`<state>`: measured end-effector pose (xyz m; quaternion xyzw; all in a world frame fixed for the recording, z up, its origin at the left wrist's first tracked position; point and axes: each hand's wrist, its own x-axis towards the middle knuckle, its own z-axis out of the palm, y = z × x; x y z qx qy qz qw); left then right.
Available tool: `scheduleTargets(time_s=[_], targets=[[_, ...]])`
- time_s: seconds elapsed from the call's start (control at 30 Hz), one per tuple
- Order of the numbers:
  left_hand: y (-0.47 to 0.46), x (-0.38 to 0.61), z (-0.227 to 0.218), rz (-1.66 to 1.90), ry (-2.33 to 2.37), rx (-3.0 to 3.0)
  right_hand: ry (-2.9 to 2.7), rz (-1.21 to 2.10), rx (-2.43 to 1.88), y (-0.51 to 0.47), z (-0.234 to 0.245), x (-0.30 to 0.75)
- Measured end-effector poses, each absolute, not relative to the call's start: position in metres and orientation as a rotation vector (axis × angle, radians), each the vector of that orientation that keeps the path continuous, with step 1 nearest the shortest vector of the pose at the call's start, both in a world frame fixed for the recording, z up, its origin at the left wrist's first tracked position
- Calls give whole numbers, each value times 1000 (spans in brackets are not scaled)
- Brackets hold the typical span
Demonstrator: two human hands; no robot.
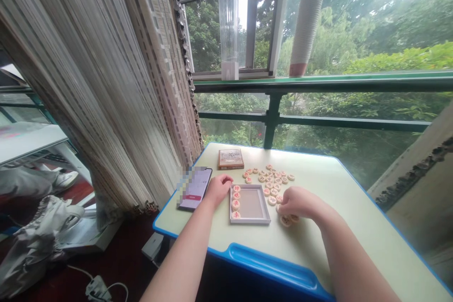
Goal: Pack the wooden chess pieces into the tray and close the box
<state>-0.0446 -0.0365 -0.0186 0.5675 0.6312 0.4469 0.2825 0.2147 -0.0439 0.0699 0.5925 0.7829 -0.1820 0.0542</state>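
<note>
A shallow open box (268, 214) lies on the table, with a column of round wooden xiangqi pieces (236, 205) marked in red along its left side. My left hand (218, 189) rests at the box's upper left corner, fingers curled together; whether they hold anything is hidden. Over the table right of the box, my right hand (300, 202) points down, its fingers closed on a xiangqi piece (278, 208) that is mostly covered. Just under that hand sit more pieces (285, 220). Behind it spreads a loose group of pieces (269, 179) with red or dark characters.
A printed box lid (230, 158) lies at the back of the blue-edged table (354, 226). Left of my left hand is a phone (194, 193). A blue tray groove (272, 264) runs along the front edge. Beyond stand a railing (318, 86), a curtain (116, 80) and stacked cups (308, 23).
</note>
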Motion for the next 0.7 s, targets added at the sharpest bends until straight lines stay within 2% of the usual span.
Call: scheduleTargets(time_s=[0.33,0.7], targets=[[-37,-44,-19,1197,1698,1517,2374,-834,1760,-43,79,227],[-34,-42,-16,1160,1775,1530,2350,-643,1855,-41,71,217]])
